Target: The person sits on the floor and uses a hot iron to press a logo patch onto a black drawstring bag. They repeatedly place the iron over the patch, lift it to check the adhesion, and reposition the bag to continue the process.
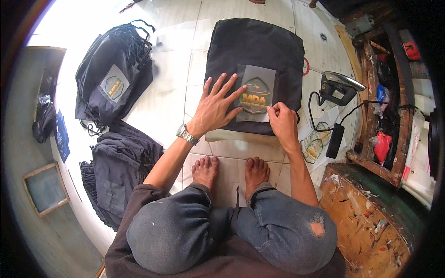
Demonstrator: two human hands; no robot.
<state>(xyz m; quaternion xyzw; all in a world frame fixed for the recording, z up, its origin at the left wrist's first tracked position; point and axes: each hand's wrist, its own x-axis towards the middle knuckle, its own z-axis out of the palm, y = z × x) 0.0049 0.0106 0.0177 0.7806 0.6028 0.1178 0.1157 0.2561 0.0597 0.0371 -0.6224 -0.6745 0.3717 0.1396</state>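
Note:
A black fabric bag or cloth (255, 41) lies flat before me on a pale board (229, 135). On its lower right part rests a clear transfer film (272, 87) with a green and gold emblem that bears writing. My left hand (216, 109), with a metal-band watch (187, 135) on the wrist, lies spread on the cloth. Its index fingertip and thumb reach over the film's left part. My right hand (283, 120) pinches the film's lower right corner between thumb and finger.
An electric iron (337, 91) stands at the right, near a red handle (306, 67) and more printed films (316, 142). Black drawstring bags (111, 52) are heaped at the left, one bearing a film (114, 84). Folded black cloth (118, 173) lies below. A cluttered wooden rack (370, 158) borders the right.

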